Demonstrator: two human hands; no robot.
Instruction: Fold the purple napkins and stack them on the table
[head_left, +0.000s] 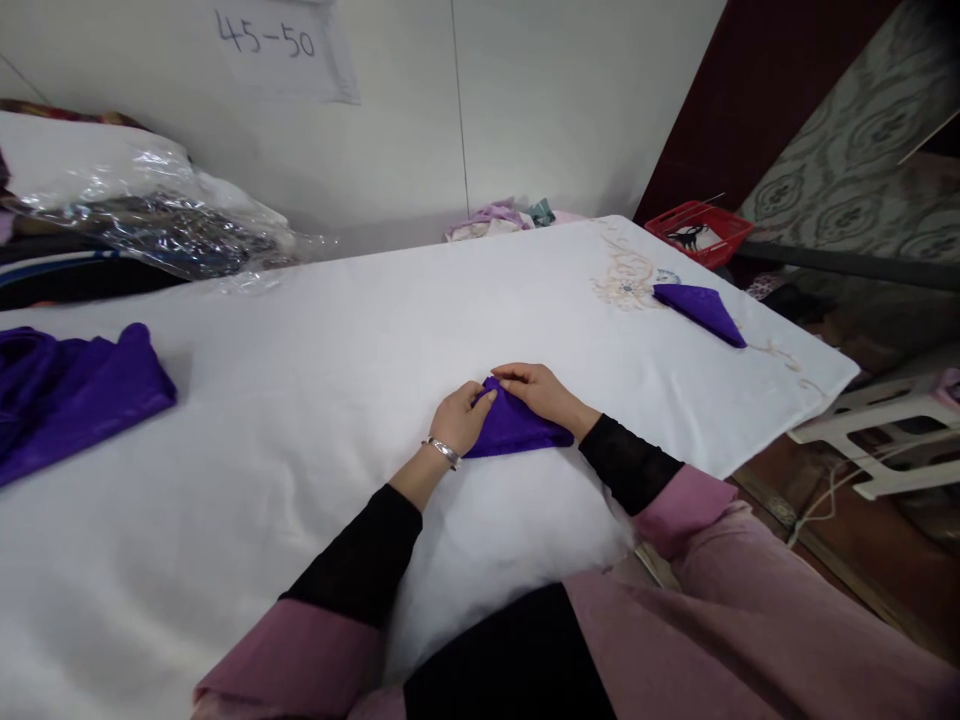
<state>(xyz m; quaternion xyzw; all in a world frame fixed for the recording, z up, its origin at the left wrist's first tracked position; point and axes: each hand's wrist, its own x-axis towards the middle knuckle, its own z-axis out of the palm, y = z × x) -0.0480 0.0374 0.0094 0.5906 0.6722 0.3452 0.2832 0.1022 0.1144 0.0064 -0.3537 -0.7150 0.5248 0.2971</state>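
Observation:
A small purple cloth point(514, 430), folded into a triangle, lies on the white table cover point(315, 400) in front of me. My left hand point(459, 418), with a silver bracelet at the wrist, pinches the cloth's upper left edge. My right hand point(541, 393) lies over the cloth's top corner, fingers pressed on the fabric. The two hands' fingertips nearly meet at the cloth's peak.
A finished folded purple triangle point(701, 310) rests at the far right near embroidery. A pile of purple cloths point(67, 395) sits at the left. Plastic-wrapped bundles point(142, 215) line the wall. A red basket point(697, 232) and white plastic stool point(885, 430) stand beyond the right edge.

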